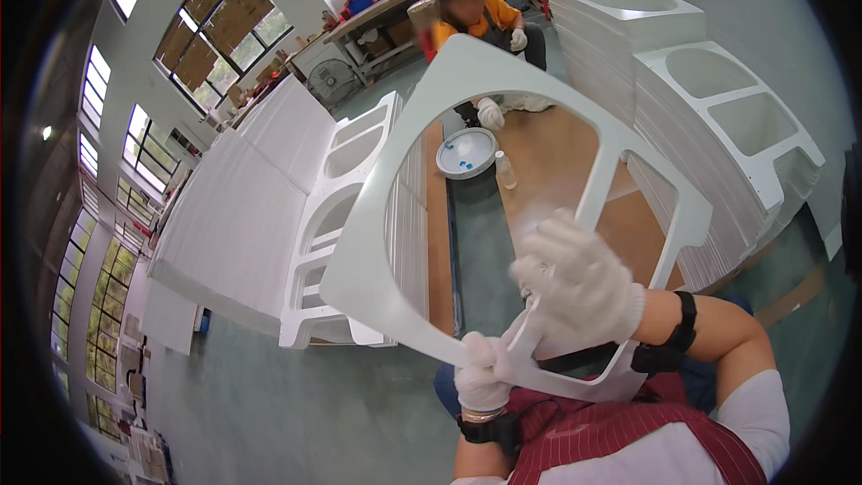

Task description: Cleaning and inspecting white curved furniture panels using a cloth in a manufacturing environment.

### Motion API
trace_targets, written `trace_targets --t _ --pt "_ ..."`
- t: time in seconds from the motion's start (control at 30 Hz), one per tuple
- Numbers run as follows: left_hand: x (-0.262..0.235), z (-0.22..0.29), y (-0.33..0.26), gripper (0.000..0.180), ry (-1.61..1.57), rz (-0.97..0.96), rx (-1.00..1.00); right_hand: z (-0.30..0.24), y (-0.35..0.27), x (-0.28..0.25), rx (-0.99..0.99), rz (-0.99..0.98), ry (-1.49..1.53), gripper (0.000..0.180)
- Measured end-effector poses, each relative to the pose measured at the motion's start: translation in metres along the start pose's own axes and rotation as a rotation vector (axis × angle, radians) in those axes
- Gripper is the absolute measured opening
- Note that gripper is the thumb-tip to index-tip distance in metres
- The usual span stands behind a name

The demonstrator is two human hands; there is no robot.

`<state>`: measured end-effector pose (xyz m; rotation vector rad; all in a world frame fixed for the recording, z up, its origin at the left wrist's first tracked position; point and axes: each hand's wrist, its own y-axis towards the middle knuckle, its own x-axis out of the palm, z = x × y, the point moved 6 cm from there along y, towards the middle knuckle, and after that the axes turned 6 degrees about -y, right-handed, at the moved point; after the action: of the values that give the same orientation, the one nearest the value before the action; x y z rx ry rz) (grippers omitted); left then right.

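1. Left hand (482, 375) in white knit glove, fingers curled shut around the near lower edge of the large white moulded plastic frame panel with cut-out openings (377, 242), low centre of view.
2. Right hand (582, 280) in white knit glove, blurred, lying on the same near edge just right of the left hand; can't tell whether its fingers grip or only rest. Black band on that wrist.
3. Frame panel held up tilted in front of the person, its far end toward the co-worker.
4. Wooden board (548, 157) on the green floor, seen through the panel's opening.
5. Round white dish (466, 153) and small clear bottle (505, 171) on that board.
6. Stacks of white panels left (269, 180) and right (718, 117).
7. Co-worker in orange top (476, 18) crouched beyond, wearing white gloves.
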<state>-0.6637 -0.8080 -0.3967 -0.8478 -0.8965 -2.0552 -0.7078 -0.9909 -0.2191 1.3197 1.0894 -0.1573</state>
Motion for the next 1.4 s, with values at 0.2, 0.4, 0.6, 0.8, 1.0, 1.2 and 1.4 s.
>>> trace_targets --t 0.2,0.4,0.6,0.8,1.0,1.2,1.4 --pt "0.002 -0.039 -0.007 0.034 0.38 0.202 -0.049 -0.097 0.061 0.076 -0.511 -0.033 0.202 0.067" --pt "0.042 -0.025 0.008 0.021 0.048 -0.118 -0.263 -0.067 0.139 0.066 -0.421 0.045 -0.164 0.066" --pt "0.033 -0.012 -0.017 0.031 -0.12 -0.012 -0.177 0.059 0.193 -0.007 0.08 -0.175 -0.496 0.054" --pt "0.029 -0.004 -0.025 0.029 -0.061 -0.158 -0.135 0.213 0.146 -0.028 0.475 -0.087 -0.47 0.034" --pt "0.03 0.005 -0.039 0.034 -0.135 0.076 -0.188 0.232 -0.051 0.005 1.048 -0.276 0.027 0.07" --pt "0.024 0.008 -0.05 0.033 -0.09 0.135 -0.156 0.231 -0.215 -0.019 1.444 -0.259 -0.213 0.067" --pt "0.019 0.008 -0.042 0.027 -0.06 0.107 -0.137 0.255 -0.206 -0.092 1.683 0.444 0.133 0.057"
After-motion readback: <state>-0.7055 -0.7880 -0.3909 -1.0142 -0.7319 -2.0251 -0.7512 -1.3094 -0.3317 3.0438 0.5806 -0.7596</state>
